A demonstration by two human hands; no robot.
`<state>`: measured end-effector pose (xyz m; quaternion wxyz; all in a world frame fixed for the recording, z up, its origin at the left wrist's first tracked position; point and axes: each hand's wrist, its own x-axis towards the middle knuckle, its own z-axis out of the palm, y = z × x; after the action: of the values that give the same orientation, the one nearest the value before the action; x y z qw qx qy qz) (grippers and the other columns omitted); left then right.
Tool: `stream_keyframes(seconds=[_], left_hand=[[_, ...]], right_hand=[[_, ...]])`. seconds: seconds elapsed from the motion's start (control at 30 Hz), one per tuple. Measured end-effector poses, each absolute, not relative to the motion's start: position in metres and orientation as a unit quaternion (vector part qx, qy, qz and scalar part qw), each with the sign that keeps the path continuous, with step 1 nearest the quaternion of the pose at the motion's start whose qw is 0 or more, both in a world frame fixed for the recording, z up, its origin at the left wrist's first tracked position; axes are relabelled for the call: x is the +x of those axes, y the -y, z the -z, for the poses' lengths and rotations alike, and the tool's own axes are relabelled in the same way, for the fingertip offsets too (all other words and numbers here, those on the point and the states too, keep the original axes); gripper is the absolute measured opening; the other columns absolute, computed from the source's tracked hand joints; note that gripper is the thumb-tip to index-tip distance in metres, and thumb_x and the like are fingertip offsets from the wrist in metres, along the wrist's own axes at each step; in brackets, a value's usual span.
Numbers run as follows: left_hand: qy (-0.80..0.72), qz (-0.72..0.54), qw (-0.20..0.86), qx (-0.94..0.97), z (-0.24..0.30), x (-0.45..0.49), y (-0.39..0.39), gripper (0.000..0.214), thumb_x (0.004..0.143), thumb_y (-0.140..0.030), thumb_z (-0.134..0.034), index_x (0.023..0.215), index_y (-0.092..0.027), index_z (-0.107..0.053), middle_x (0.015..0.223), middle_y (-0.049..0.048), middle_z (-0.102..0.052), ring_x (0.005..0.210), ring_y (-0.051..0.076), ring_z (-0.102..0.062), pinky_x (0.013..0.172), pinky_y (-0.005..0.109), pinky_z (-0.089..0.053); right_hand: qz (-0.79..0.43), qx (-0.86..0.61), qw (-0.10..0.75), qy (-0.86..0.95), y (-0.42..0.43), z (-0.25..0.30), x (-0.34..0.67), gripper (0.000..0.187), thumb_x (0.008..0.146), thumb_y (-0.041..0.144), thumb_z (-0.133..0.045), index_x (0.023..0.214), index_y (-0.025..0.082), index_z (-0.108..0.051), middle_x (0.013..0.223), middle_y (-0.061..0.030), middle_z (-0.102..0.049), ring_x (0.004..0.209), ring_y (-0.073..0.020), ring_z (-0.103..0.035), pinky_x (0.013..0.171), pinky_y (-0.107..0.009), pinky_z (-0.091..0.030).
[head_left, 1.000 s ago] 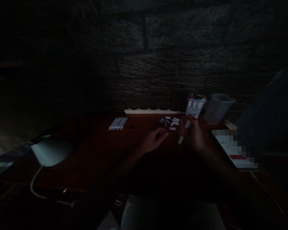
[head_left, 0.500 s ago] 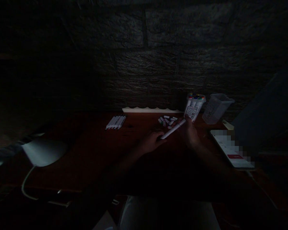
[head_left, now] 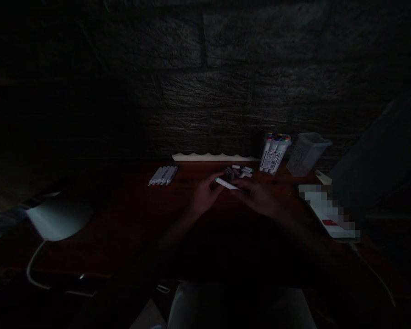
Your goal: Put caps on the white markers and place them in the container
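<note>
A white marker point(head_left: 226, 183) with a green tip end at its left is held above the table between my two hands. My left hand point(head_left: 205, 195) has its fingers closed round the green end. My right hand point(head_left: 256, 197) grips the other end, and its fingers cover part of the barrel. Just behind the hands lies a loose pile of white marker caps point(head_left: 247, 175), partly hidden by the fingers. To the left, several white markers point(head_left: 162, 175) lie side by side in a slanted row.
A clear box point(head_left: 272, 157) full of markers with coloured ends stands at the back right. Beside it is another clear box point(head_left: 305, 155). A tablet-like panel point(head_left: 324, 212), partly pixelated, lies at the right. A white lamp point(head_left: 60, 219) stands left. A stone wall point(head_left: 205, 100) rises behind.
The marker has turned from sloping up to the right to sloping up to the left. My right hand has come down and away from the full box, and my left hand has risen slightly.
</note>
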<state>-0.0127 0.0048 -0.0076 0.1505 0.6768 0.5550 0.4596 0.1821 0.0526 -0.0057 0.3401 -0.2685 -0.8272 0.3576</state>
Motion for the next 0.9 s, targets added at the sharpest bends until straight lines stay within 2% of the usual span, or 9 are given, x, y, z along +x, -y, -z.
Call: stream_keyframes(seconds=[0.1,0.17,0.23,0.3,0.37,0.43,0.53,0.7,0.9], left_hand=[[-0.502,-0.465,0.156,0.712,0.006,-0.004,-0.002,0.059,0.085,-0.029,-0.064,0.139,-0.021,-0.042,0.103,0.0047,-0.071,0.089,0.016,-0.067,0.084,0.03,-0.052],[-0.489,-0.47,0.153,0.719,0.005,-0.002,-0.002,0.066,0.085,-0.032,-0.064,0.143,-0.019,-0.034,0.101,0.0049,-0.071,0.087,0.015,-0.066,0.083,0.029,-0.051],[-0.505,-0.461,0.146,0.715,0.005,-0.004,-0.002,0.059,0.087,-0.033,-0.06,0.14,-0.018,-0.038,0.099,0.0049,-0.071,0.084,0.014,-0.065,0.08,0.028,-0.051],[-0.534,-0.441,0.142,0.707,0.006,-0.006,-0.003,0.048,0.089,-0.035,-0.057,0.133,-0.019,-0.047,0.097,0.0042,-0.071,0.08,0.014,-0.065,0.077,0.028,-0.051],[-0.555,-0.417,0.14,0.706,0.007,-0.008,-0.004,0.041,0.089,-0.037,-0.056,0.127,-0.019,-0.052,0.097,0.0036,-0.071,0.078,0.015,-0.066,0.075,0.028,-0.051],[-0.562,-0.401,0.14,0.71,0.009,-0.007,-0.004,0.039,0.089,-0.038,-0.055,0.123,-0.02,-0.055,0.096,0.0031,-0.072,0.077,0.015,-0.066,0.075,0.028,-0.051],[-0.563,-0.389,0.146,0.715,0.009,-0.004,-0.004,0.036,0.09,-0.037,-0.054,0.121,-0.02,-0.057,0.094,0.0027,-0.073,0.076,0.015,-0.066,0.075,0.028,-0.05],[-0.567,-0.396,0.139,0.709,0.007,-0.003,-0.003,0.033,0.09,-0.035,-0.054,0.118,-0.02,-0.06,0.093,0.0027,-0.073,0.075,0.015,-0.066,0.076,0.028,-0.051],[-0.546,-0.408,0.204,0.703,0.006,-0.004,-0.002,0.035,0.091,-0.04,-0.052,0.118,-0.02,-0.061,0.089,0.0032,-0.073,0.08,0.016,-0.067,0.076,0.028,-0.051]], right_hand=[[-0.37,-0.282,0.358,0.809,-0.051,0.0,0.182,0.023,0.081,0.026,-0.06,0.103,0.024,-0.068,0.096,-0.0037,-0.07,0.084,-0.0205,-0.063,0.079,-0.036,-0.047],[-0.411,-0.298,0.404,0.761,-0.051,-0.011,0.185,0.017,0.08,0.032,-0.062,0.094,0.024,-0.067,0.088,-0.0027,-0.068,0.08,-0.0195,-0.06,0.075,-0.034,-0.047],[-0.485,-0.304,0.466,0.674,-0.05,-0.025,0.188,0.024,0.081,0.048,-0.059,0.081,0.024,-0.063,0.074,-0.0007,-0.062,0.069,-0.0169,-0.056,0.065,-0.031,-0.046],[-0.567,-0.295,0.511,0.575,-0.051,-0.037,0.192,0.046,0.08,0.068,-0.047,0.07,0.024,-0.054,0.059,0.0017,-0.05,0.053,-0.0139,-0.046,0.054,-0.029,-0.043],[-0.627,-0.282,0.522,0.505,-0.052,-0.043,0.193,0.06,0.076,0.081,-0.034,0.059,0.024,-0.043,0.049,0.0042,-0.037,0.043,-0.0117,-0.035,0.046,-0.028,-0.038],[-0.662,-0.275,0.504,0.482,-0.054,-0.041,0.193,0.063,0.073,0.084,-0.033,0.052,0.025,-0.033,0.044,0.0059,-0.026,0.039,-0.0104,-0.027,0.041,-0.027,-0.034],[-0.689,-0.274,0.477,0.472,-0.058,-0.029,0.19,0.062,0.073,0.081,-0.035,0.046,0.026,-0.023,0.041,0.0069,-0.018,0.036,-0.0091,-0.02,0.036,-0.026,-0.026],[-0.683,-0.297,0.49,0.453,-0.059,-0.018,0.184,0.062,0.07,0.082,-0.04,0.047,0.026,-0.024,0.041,0.0071,-0.019,0.036,-0.0083,-0.018,0.033,-0.025,-0.02],[-0.658,-0.288,0.545,0.433,-0.061,-0.024,0.179,0.056,0.067,0.074,-0.06,0.061,0.024,-0.037,0.049,0.0076,-0.035,0.04,-0.0087,-0.033,0.041,-0.025,-0.035]])
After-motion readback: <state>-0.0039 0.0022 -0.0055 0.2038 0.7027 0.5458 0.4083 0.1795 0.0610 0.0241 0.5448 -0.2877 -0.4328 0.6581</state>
